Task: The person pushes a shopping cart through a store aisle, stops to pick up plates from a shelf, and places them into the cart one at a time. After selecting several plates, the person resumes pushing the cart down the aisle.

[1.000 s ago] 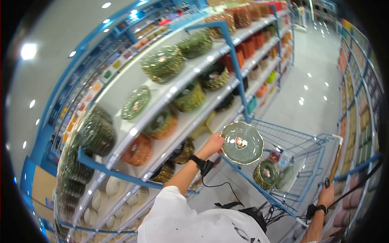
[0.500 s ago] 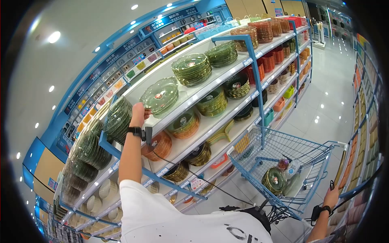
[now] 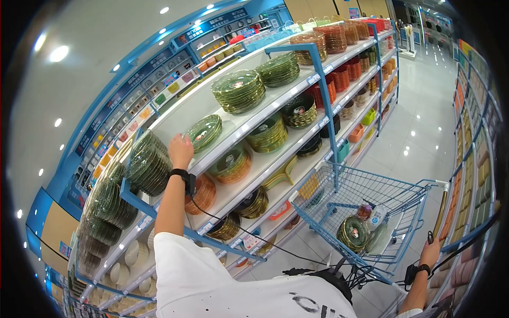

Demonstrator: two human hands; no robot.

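My left hand, with a black band at the wrist, is at the left rim of a clear green plate. Its fingers look parted, though the fingertips are partly hidden. The plate lies on the top shelf, left of a stack of similar green plates. Down at the right, my right hand is closed around the handle of a blue wire shopping cart. Inside the cart are green gold-rimmed dishes and a clear bottle.
Upright wrapped green plates stand left of my left hand. Lower shelves carry bowls, including a green stack and orange ones. Blue shelf posts divide the rack. A cable hangs across my front. Another rack lines the aisle's right side.
The green plate, tilted up in my left hand before, now lies flatter on the shelf. My left hand has shifted slightly left at its rim. My right hand stays on the cart handle.
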